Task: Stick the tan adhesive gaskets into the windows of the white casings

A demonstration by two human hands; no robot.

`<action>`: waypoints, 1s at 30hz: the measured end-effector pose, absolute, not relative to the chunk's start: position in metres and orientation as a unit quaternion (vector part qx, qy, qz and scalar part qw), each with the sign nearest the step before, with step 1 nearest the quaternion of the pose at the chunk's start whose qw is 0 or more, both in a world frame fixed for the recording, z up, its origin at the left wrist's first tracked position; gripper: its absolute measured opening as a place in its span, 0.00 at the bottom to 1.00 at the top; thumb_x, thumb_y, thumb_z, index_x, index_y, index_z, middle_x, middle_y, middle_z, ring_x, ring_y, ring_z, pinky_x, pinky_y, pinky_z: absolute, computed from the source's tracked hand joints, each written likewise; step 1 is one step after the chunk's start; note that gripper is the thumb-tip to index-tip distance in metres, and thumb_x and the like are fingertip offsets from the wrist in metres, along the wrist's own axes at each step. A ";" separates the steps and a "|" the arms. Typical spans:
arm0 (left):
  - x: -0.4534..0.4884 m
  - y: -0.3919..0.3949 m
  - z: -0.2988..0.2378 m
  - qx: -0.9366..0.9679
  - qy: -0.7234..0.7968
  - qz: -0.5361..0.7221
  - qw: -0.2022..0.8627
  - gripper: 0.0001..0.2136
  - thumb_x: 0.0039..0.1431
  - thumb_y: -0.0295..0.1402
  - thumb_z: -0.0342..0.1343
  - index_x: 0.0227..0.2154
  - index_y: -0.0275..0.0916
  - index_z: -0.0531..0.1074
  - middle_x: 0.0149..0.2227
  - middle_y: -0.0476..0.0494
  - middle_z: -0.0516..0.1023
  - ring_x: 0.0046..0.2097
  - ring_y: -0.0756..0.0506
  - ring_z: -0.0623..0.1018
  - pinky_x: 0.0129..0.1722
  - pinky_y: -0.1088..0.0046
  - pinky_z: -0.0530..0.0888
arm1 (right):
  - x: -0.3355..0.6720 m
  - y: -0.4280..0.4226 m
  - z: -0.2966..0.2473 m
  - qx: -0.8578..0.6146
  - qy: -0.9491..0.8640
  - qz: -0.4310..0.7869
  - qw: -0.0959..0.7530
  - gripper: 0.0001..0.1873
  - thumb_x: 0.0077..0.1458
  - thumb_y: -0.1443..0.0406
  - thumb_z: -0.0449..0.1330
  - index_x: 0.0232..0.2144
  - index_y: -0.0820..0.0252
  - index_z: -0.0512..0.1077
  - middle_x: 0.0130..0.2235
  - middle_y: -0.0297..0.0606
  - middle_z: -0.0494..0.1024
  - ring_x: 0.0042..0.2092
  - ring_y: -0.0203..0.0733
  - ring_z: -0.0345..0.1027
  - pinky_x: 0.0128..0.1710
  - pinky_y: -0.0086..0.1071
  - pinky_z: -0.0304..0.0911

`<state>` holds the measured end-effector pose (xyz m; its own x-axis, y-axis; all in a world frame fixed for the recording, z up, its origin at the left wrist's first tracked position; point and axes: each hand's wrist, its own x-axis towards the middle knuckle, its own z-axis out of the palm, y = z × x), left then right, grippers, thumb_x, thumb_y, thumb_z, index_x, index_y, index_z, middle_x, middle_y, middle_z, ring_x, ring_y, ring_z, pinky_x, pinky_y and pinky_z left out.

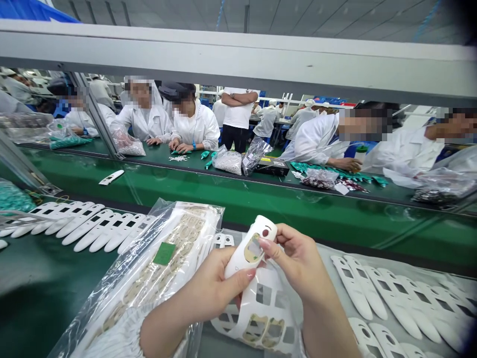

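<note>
My left hand (219, 288) is closed round a long white plastic housing (238, 256), held upright and tilted to the right, thumb across its lower front. On its face sits a clear window sticker (254, 247) with a tan border, below a dark red round spot. My right hand (294, 258) grips the housing's upper right side, its thumb pressing by the sticker's edge and its other fingers behind. Directly under the housing hangs a white backing sheet (261, 293) with cut-out squares and a few tan-edged stickers; whether my left fingers also hold it is hidden.
A clear bag (149, 278) of sticker sheets with a green square lies left. White housings stand in rows at left (95, 231) and right (402, 298). A single housing (112, 177) lies on the green belt (186, 199). Co-workers sit beyond, under a white beam (238, 49).
</note>
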<state>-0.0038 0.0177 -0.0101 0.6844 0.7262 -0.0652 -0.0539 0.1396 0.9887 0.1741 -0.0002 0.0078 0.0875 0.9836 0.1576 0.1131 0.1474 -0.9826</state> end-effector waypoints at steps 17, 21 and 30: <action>-0.029 0.092 -0.031 0.623 0.502 0.388 0.457 0.20 0.54 0.46 0.58 0.39 0.31 0.76 0.33 0.39 0.80 0.22 0.48 0.75 0.18 0.73 0.73 | 0.254 0.070 -0.095 -0.491 -0.266 0.544 0.626 0.12 0.62 0.60 0.58 0.43 0.64 0.70 0.37 0.35 0.74 0.32 0.33 0.69 0.29 0.29 0.69; -0.025 0.092 -0.039 0.641 0.497 0.373 0.451 0.19 0.54 0.46 0.57 0.39 0.33 0.77 0.35 0.40 0.81 0.23 0.48 0.76 0.19 0.74 0.72 | 0.239 0.077 -0.089 -0.482 -0.253 0.533 0.648 0.14 0.62 0.60 0.58 0.47 0.62 0.70 0.47 0.40 0.74 0.42 0.40 0.72 0.40 0.38 0.71; -0.004 0.101 -0.074 0.634 0.497 0.302 0.510 0.14 0.60 0.38 0.56 0.41 0.31 0.75 0.24 0.48 0.75 0.24 0.49 0.76 0.20 0.77 0.72 | 0.216 -0.014 -0.023 -0.489 -0.411 0.402 0.657 0.14 0.60 0.60 0.59 0.47 0.58 0.71 0.50 0.41 0.74 0.48 0.43 0.70 0.47 0.42 0.69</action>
